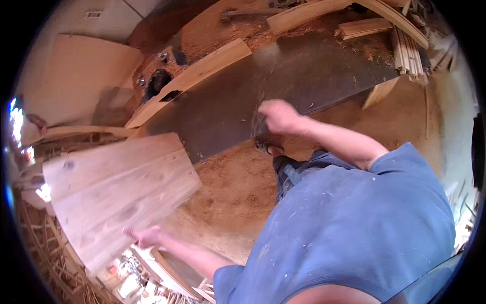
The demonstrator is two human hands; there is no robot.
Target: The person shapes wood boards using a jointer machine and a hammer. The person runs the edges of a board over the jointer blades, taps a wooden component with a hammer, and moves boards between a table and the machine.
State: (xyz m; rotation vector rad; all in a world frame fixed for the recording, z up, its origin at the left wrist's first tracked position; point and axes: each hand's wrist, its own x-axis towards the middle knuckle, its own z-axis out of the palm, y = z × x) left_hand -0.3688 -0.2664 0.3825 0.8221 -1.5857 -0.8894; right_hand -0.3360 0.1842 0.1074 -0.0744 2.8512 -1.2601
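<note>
A wide pale wooden panel (pixel 121 187), made of several boards side by side, is held tilted at the left. My left hand (pixel 146 236) grips its near edge, thumb on the upper face, other fingers partly hidden. My right hand (pixel 279 116) is closed, fingers curled, over the near edge of the dark flat work surface (pixel 217 109). What it holds, if anything, is hidden by the hand. My shoe shows just below that hand, on the sawdust-covered floor (pixel 228 187).
A long wooden plank (pixel 195 78) lies along the far side of the dark surface. At the far right are a stack of narrow wood strips (pixel 406 53) and short wood pieces (pixel 364 28). A large tan sheet (pixel 91 81) leans at the upper left. Scrap wood (pixel 55 253) is piled lower left.
</note>
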